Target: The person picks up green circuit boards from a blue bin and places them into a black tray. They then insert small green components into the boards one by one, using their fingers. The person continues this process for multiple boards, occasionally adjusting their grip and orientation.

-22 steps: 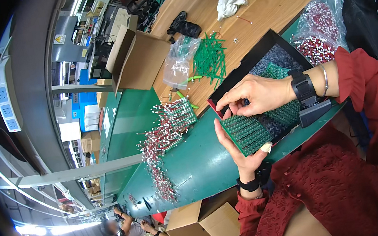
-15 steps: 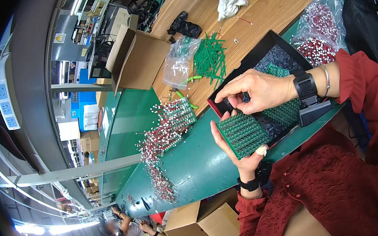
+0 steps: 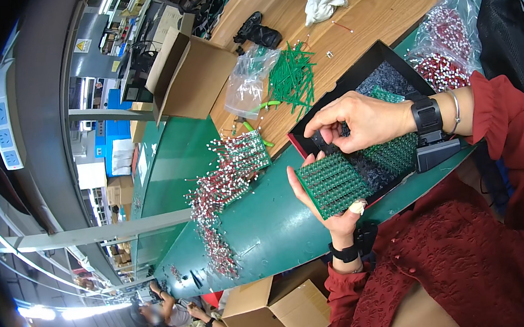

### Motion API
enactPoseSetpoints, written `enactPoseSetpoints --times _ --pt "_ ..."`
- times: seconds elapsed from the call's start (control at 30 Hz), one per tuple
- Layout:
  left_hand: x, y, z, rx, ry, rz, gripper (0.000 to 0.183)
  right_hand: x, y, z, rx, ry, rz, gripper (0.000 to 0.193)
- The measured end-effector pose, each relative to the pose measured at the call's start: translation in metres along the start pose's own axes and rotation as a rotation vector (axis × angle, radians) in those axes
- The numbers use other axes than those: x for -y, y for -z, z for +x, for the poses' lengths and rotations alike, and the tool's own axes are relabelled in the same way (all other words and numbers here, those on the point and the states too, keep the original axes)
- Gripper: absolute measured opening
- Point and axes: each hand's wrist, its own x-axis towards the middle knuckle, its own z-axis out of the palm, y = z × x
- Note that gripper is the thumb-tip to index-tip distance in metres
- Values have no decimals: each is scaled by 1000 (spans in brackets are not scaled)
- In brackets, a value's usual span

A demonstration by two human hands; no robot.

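My left hand (image 3: 343, 224) grips a green circuit board panel (image 3: 333, 186) by its edges, tilted over the near side of a black box (image 3: 417, 77). Rows of small parts cover the panel's upper face. The left thumb has a pale wrap on it. Just above the panel's far edge, my right hand (image 3: 365, 122) is closed, thumb and index finger drawn together; whatever they pinch is too small to make out. Small dark components (image 3: 382, 78) fill much of the box. Another green panel (image 3: 396, 154) lies in the box under my right wrist.
Boards with red-and-white wire leads (image 3: 237, 166) are heaped on the green tabletop (image 3: 268, 220). Green strips (image 3: 291, 78), a clear bag (image 3: 245, 92) and green-handled pliers (image 3: 252, 129) lie beyond. Bagged red leads (image 3: 443, 68) sit at right. Open cartons (image 3: 277, 309) and people stand lower left.
My right hand's fingertips have shifted slightly above the panel, and the hand stays closed. The left hand still holds the panel. The whole view has moved a little.
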Motion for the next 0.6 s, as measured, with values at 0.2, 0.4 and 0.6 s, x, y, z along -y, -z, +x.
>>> enactPoseSetpoints --times 0.2,0.4,0.6 --pt "0 -1 -2 -8 18 -34 138 -1 -4 -1 86 -26 13 34" --pt "1 -1 -2 -51 29 -55 141 0 -1 0 43 -22 -14 32" --pt "3 -1 -1 -52 12 -72 141 -1 -3 -1 81 -84 32 32"
